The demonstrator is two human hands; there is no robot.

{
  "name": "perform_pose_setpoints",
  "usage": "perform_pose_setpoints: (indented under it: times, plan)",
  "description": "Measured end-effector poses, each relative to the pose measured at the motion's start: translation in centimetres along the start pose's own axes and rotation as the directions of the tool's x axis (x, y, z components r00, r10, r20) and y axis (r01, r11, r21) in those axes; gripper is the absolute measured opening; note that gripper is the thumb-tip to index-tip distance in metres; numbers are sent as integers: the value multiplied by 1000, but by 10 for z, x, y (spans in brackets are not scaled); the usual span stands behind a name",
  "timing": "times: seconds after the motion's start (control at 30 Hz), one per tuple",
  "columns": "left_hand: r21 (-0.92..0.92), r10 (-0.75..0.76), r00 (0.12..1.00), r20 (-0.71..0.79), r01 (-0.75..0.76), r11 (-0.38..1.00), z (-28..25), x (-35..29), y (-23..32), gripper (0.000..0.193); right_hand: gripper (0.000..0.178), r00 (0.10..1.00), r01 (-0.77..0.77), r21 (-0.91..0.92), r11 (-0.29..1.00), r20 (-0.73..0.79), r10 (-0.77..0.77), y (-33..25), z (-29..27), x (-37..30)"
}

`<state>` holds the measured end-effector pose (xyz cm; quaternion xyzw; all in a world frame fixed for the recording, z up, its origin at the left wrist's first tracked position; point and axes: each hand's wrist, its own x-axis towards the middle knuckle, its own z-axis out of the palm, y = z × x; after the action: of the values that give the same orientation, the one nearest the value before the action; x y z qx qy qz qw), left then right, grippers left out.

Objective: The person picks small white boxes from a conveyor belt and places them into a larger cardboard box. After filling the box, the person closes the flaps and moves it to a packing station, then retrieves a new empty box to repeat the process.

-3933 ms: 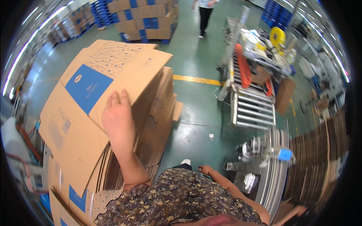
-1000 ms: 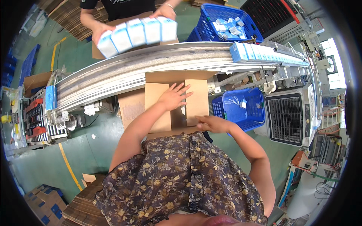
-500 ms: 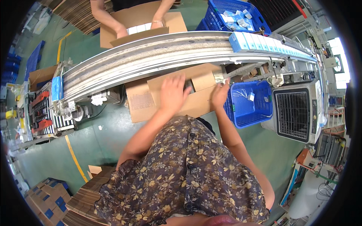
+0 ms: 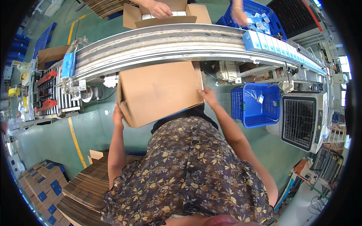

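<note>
A brown cardboard carton [image 4: 162,92] is tilted in front of me, below the conveyor, with a broad plain side facing up. At its left end, where flaps stand slightly apart, my left hand [image 4: 118,115] presses along the edge; its fingers are partly hidden by the board. My right hand [image 4: 208,96] grips the carton's right end, thumb and fingers closed at the edge. The carton's underside is hidden.
A conveyor [image 4: 162,43] crosses beyond the carton, bearing a row of small blue-and-white boxes [image 4: 264,41]. Across it, a co-worker's hands are over an open carton [image 4: 169,22] and a blue basket [image 4: 277,19]. Another blue basket [image 4: 260,122] stands right; flattened cardboard [image 4: 85,177] is stacked lower left.
The carton has been turned so a broad side replaces the flaps on top. My left hand moved from the flaps to its left end. One co-worker's hand moved to the far basket.
</note>
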<state>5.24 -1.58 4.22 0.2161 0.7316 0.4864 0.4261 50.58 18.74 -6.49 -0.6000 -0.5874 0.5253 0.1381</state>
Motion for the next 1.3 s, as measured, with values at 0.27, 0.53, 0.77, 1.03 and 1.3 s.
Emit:
perform_pose_setpoints:
  times: [0.27,0.53,0.77,1.03,1.3]
  plan:
    - [253,-23,950,312,-59,966,51,43,-46,64,45,842,451,119,884,271,-466,-223,-22,-115]
    - [493,106,977,187,-187,850,168,24,63,60,31,737,416,-70,907,610,-291,-192,114,-50]
    - [502,-215,837,503,-80,861,95,65,78,50,58,878,313,-948,58,265,-399,-133,-87,-65]
    - [82,-414,820,395,417,905,89,92,-28,46,70,865,278,-959,58,223,-450,-29,-157,-15]
    - [891,145,988,45,-106,441,109,113,-34,61,77,938,-346,-524,778,-176,299,30,-77,21]
